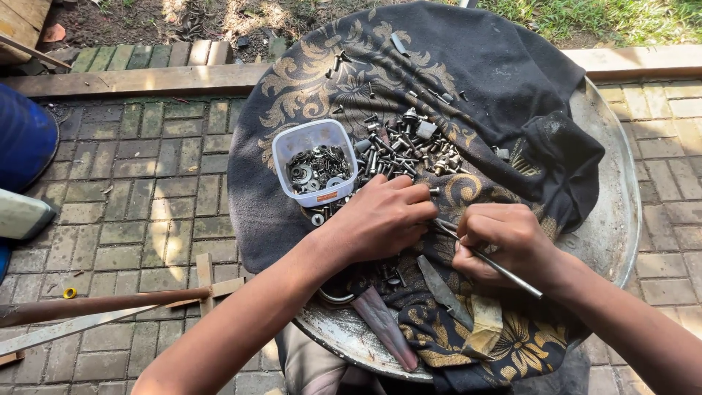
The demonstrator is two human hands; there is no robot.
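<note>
Left: plastic tub (316,162) of washers on dark patterned cloth (468,66). Centre: left hand (380,219), fingers curled, pinching among loose screws and bolts (409,146). Right: right hand (508,241) closed around thin metal rod (504,269), near the round metal tray (614,219) rim.

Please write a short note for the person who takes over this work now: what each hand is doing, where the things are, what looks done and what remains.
Left hand: fingers closed at the near edge of the screw pile, touching the tip of the rod; what it pinches is hidden.
Right hand: gripping the thin metal rod, which slants toward the left hand.
Things: the pile lies on a dark cloth over a round metal tray. A plastic tub left of the pile holds washers.
Done: some washers are in the tub.
Left: most screws and bolts lie loose on the cloth.
</note>
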